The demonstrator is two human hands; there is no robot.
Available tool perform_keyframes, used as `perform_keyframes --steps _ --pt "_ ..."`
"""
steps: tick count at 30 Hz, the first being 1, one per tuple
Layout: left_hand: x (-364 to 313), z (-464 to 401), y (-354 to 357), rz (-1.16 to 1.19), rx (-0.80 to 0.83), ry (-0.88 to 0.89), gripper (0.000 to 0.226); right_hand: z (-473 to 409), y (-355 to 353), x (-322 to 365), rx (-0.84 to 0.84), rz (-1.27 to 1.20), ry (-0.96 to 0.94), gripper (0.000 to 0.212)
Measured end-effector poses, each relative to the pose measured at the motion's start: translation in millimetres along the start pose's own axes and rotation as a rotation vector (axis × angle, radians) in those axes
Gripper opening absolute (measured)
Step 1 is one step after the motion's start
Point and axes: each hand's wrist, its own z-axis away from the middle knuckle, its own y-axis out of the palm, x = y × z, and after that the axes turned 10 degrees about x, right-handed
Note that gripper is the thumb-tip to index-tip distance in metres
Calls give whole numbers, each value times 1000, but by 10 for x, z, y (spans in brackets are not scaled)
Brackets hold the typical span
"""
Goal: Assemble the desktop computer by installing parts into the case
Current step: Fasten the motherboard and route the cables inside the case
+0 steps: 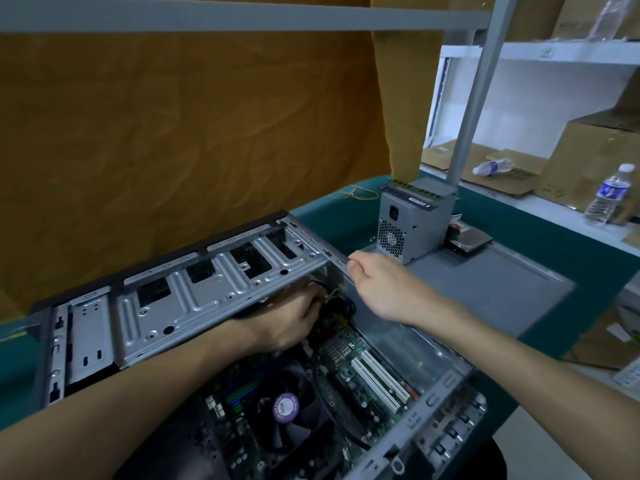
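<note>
We have the case (263, 341) lying open on the green surface (540, 271), motherboard (346, 382) and fan (287, 410) facing up. Our right hand (377, 282) pinches the edge of the hinged drive cage (194, 299), probably to hold it tilted up so there is room beneath. Our left hand (294, 320) reaches under it among the cables (341, 310); we cannot tell whether its fingers grip anything. The power supply (412, 223) stands on end on the grey side panel (485, 289) beyond, not yet installed, with a hard drive (471, 239) beside it. An orange cloth (190, 133) hangs behind; shelves to the right hold cardboard boxes (595, 161) and water bottles (609, 195).
</note>
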Motion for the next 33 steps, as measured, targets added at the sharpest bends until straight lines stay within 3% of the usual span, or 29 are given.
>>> perform_keyframes --steps 4,7,10,14,16,19,23,27,31,33 --pt "-11 146 -32 -200 215 -11 35 23 -11 -5 1 -21 -14 37" --pt "-21 164 5 -312 140 34 26 52 -7 10 -35 1 -18 34" --pt "28 151 -25 -257 97 87 28 115 -25 37 -111 93 -59 20" --pt "21 93 -1 -110 -43 108 17 302 -68 255 -292 165 -351 16" --pt "-43 80 -1 -36 -89 128 14 406 -4 395 -182 306 -385 20" --pt "-110 63 -46 45 -72 137 18 508 91 543 83 494 -137 28" --pt "-88 19 -27 37 -71 72 17 536 121 561 365 503 77 35" --pt "-51 33 25 61 -70 83 9 525 167 575 390 531 118 36" --pt "-18 45 35 103 -102 98 24 490 261 639 353 668 157 19" --pt "-14 25 36 113 -175 92 26 488 274 659 335 682 166 22"
